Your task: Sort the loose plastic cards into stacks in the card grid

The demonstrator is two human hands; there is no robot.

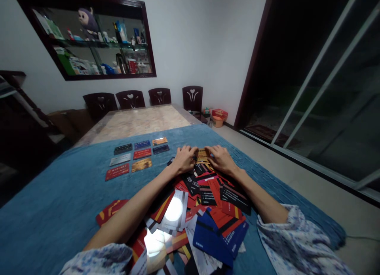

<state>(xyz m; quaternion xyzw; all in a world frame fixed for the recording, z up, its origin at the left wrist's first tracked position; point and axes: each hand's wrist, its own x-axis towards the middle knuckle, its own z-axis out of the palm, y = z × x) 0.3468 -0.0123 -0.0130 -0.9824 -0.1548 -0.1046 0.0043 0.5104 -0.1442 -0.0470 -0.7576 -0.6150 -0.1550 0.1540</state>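
Note:
My left hand [184, 158] and my right hand [221, 158] rest side by side at the far end of a heap of plastic cards [204, 203] on a blue cloth [59, 195]. Both hands have curled fingers that pinch a gold card [202, 154] lying between them. The heap holds red, black, blue and white cards, piled loosely between my forearms. To the left of my hands, several cards lie in neat rows [138, 156], face up and apart from each other.
A single red card [109, 211] lies left of the heap. Beyond the cloth the marble table top [139, 122] shows, with dark chairs [130, 98] behind it. A wall shelf [95, 37] holds bottles and a toy. Glass doors [326, 88] stand at the right.

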